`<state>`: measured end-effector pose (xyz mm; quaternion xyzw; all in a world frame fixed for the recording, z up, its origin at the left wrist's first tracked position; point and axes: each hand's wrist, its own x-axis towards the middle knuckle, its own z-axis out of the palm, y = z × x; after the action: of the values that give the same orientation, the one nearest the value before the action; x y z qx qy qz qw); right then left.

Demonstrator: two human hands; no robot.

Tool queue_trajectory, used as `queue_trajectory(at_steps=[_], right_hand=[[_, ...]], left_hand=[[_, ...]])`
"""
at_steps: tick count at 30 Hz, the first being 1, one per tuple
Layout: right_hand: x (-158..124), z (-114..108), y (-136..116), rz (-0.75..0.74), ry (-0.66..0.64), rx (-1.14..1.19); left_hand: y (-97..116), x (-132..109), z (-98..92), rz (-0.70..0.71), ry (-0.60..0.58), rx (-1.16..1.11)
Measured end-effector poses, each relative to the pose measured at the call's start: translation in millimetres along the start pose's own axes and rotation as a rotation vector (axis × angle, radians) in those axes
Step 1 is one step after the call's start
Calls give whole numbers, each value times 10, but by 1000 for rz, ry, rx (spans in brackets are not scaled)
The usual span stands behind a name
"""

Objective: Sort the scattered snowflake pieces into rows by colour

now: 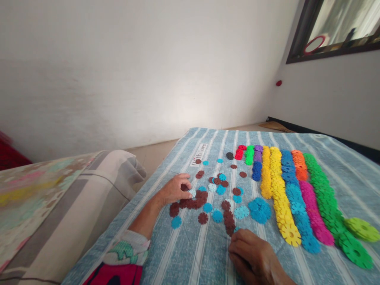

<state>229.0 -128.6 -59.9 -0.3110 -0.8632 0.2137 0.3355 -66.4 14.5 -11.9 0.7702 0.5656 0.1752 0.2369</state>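
Two hands are over the discs. The left hand (173, 190) has thumb and forefinger drawn narrow at a pale disc (192, 193); whether they grip it, I cannot tell. The right hand (252, 253) is curled, fingers bunched, just beside the near end of a brown row (228, 218); what it may hold is hidden. By the left hand lies a brown heap (202, 196); between and beyond the hands, loose brown discs (203, 217) mix with blue discs (217, 215). Right of these sits a blue pile (259, 210). Farther right on the cloth (204, 253), yellow (280, 198), blue, orange, magenta and green rows (323, 192) lie grouped by colour. The sorting looks well along; the loose brown and blue discs seem to be what is left.
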Motion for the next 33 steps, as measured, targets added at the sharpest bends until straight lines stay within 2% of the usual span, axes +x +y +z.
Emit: queue_trajectory(at_steps=[11,16,21,28,33], right_hand=[[2,-27,-20,-7,-9,-9],[1,-17,-6,3,-12,0],[-2,31,-19,9,35,-2],[20,27,-9,-4,36,-29],[43,26,13,-28,51,-59]], left_hand=[[203,-42,18,-25,39,-61],[128,-7,50,-29,123,-150],[70,19,54,-6,146,-171],[399,3,193,20,175,-80],[663,122,353,-7,191,6]])
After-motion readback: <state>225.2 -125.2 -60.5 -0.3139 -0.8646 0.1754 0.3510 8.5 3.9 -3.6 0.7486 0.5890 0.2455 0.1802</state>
